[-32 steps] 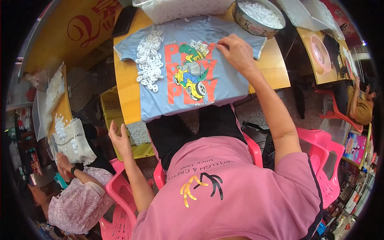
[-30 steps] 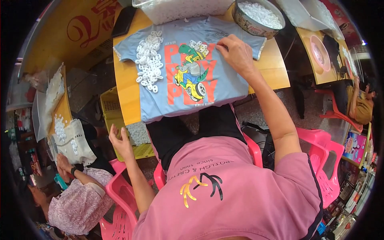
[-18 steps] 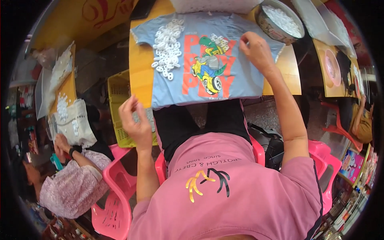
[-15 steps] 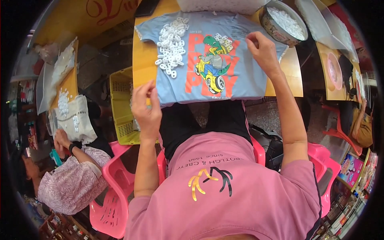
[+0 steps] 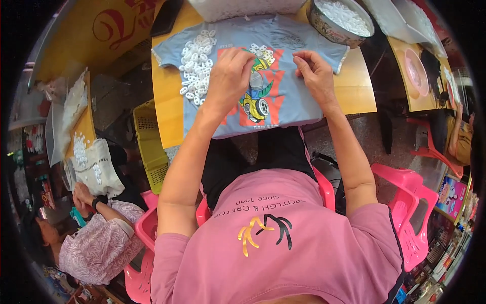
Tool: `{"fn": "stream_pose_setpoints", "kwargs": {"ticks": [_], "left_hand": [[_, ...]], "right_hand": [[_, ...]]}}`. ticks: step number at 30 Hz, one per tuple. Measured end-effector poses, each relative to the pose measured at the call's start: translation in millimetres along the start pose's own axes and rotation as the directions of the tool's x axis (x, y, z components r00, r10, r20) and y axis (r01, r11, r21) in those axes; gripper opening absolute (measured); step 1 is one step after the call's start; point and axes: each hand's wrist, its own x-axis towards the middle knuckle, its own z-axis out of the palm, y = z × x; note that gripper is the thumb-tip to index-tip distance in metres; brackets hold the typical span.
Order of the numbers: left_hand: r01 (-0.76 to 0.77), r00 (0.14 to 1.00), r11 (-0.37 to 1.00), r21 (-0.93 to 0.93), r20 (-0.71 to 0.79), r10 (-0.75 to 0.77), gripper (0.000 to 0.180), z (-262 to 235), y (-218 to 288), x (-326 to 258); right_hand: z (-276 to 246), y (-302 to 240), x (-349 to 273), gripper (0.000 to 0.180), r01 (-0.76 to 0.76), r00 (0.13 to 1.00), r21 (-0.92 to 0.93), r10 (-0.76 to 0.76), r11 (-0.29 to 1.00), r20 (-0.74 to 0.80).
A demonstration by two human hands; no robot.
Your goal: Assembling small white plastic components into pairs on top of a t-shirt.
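Note:
A light blue T-shirt (image 5: pixel 298 109) with a printed dinosaur on a yellow scooter lies flat on the yellow table. Over the print is my left hand (image 5: pixel 231 76), its fingers drawn together at the tips; anything between them is too small to make out. My right hand (image 5: pixel 316 78) hovers to the right of the print, thumb and forefinger close together, and whatever they hold cannot be made out. A loose pile of small white plastic pieces with two holes (image 5: pixel 196 63) lies on the shirt's left side. Between my hands sits a smaller white cluster (image 5: pixel 261 52).
A patterned bowl (image 5: pixel 331 31) full of white pieces stands at the back right, beside a whitish container (image 5: pixel 248 7). A dark phone-like object (image 5: pixel 167 17) lies back left. A yellow crate (image 5: pixel 152 152) is left of the table (image 5: pixel 362 91). Another person (image 5: pixel 101 238) sits at the left.
My left hand has moved from the shirt's near left edge up and right over the print. My right hand has shifted slightly left and down. The whole view has shifted a little.

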Motion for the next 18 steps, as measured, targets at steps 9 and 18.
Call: {"fn": "stream_pose_setpoints", "kwargs": {"ticks": [9, 18], "left_hand": [[-0.070, 0.982, 0.991, 0.112, 0.181, 0.049, 0.009, 33, -17, 27], [0.125, 0.966, 0.991, 0.057, 0.219, -0.135, 0.010, 23, -7, 38]], "right_hand": [[-1, -2, -2, 0.016, 0.022, 1.000, 0.027, -0.022, 0.999, -0.005], [-2, -3, -2, 0.016, 0.015, 1.000, 0.038, -0.015, 0.999, -0.007]]}}
